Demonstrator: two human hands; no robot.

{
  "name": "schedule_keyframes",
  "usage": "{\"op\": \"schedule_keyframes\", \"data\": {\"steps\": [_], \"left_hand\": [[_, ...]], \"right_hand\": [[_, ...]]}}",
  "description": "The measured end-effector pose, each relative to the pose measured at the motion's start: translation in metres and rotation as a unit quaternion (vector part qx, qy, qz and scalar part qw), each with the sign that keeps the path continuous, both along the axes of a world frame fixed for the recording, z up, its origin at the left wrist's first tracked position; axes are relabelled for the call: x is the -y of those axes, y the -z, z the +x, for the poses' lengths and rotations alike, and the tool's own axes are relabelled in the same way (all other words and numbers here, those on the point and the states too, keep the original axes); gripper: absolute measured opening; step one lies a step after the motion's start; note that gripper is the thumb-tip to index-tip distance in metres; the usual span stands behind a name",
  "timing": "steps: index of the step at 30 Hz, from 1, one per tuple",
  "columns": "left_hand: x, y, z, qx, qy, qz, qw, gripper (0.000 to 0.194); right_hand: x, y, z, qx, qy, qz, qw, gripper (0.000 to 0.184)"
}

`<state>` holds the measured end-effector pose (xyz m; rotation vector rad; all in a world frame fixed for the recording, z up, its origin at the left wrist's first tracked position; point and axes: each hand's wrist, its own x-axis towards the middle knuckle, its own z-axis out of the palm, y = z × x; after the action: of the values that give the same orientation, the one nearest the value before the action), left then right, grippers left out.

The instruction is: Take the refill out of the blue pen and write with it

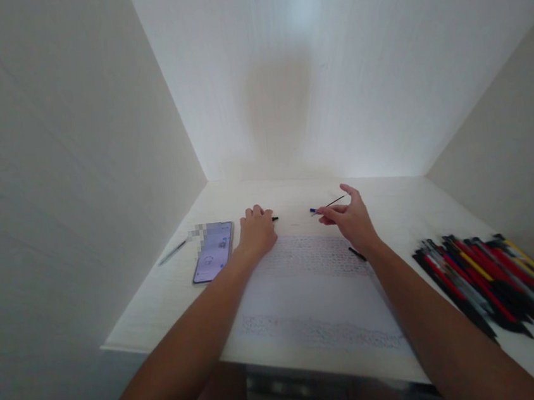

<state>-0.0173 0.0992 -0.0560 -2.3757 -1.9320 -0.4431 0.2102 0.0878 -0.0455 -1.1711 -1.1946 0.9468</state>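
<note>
The sheet of paper (314, 284) under both hands carries rows of writing too faint to read; the phone (213, 251) just left of the left hand (257, 231) shows a lit screen, illegible; that hand is curled, seemingly around a black pen (274, 218); the right hand (351, 218) pinches a thin refill (327, 206), other fingers spread; pens (489, 278) lie heaped far right on the white desk (163, 300), walled on three sides.

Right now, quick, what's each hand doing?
Left hand: curled, knuckles up, on a black pen part on the desk.
Right hand: pinching a thin blue-tipped refill, other fingers spread.
</note>
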Motion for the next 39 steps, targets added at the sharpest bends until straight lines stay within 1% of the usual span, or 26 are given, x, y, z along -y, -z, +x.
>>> {"op": "schedule_keyframes", "data": {"steps": [2, 8, 11, 14, 16, 19, 20, 22, 25, 31, 35, 39], "left_hand": [[-0.002, 0.004, -0.001, 0.002, 0.009, -0.002, 1.000, 0.027], [-0.014, 0.018, -0.006, 0.017, 0.039, 0.005, 0.999, 0.023], [-0.019, 0.019, -0.005, 0.036, 0.060, 0.017, 0.997, 0.019], [-0.019, 0.018, 0.004, 0.057, 0.103, 0.032, 0.993, 0.018], [-0.016, 0.016, 0.013, 0.101, 0.153, 0.046, 0.982, 0.017], [-0.007, 0.016, 0.025, 0.205, 0.222, 0.061, 0.951, 0.015], [-0.004, 0.016, 0.029, 0.231, 0.238, 0.060, 0.942, 0.014], [0.001, 0.016, 0.033, 0.252, 0.256, 0.056, 0.932, 0.013], [0.004, 0.015, 0.034, 0.265, 0.260, 0.049, 0.927, 0.014], [0.005, 0.011, 0.033, 0.270, 0.249, 0.021, 0.930, 0.013], [0.007, 0.012, 0.033, 0.268, 0.240, 0.015, 0.933, 0.013], [0.006, 0.013, 0.033, 0.265, 0.249, 0.009, 0.932, 0.012]], "right_hand": [[0.000, 0.000, 0.000, 0.000, 0.007, 0.008, 1.000, 0.103], [-0.001, 0.002, 0.000, -0.003, -0.015, 0.018, 1.000, 0.085], [-0.002, 0.004, 0.000, -0.001, -0.017, 0.028, 0.999, 0.082], [-0.001, 0.003, -0.001, -0.004, -0.006, 0.050, 0.999, 0.081], [-0.001, 0.002, -0.001, -0.012, 0.003, 0.066, 0.998, 0.082], [-0.001, 0.001, -0.001, -0.019, 0.013, 0.087, 0.996, 0.082], [-0.001, 0.001, -0.001, -0.021, 0.015, 0.092, 0.995, 0.082], [-0.001, 0.000, -0.001, -0.024, 0.017, 0.097, 0.995, 0.081], [-0.001, 0.000, -0.001, -0.017, 0.014, 0.097, 0.995, 0.080], [0.001, -0.002, -0.003, 0.013, 0.021, 0.093, 0.995, 0.081], [0.001, -0.002, -0.004, 0.026, 0.025, 0.085, 0.996, 0.084], [0.003, -0.003, -0.007, 0.045, 0.026, 0.080, 0.995, 0.084]]}}
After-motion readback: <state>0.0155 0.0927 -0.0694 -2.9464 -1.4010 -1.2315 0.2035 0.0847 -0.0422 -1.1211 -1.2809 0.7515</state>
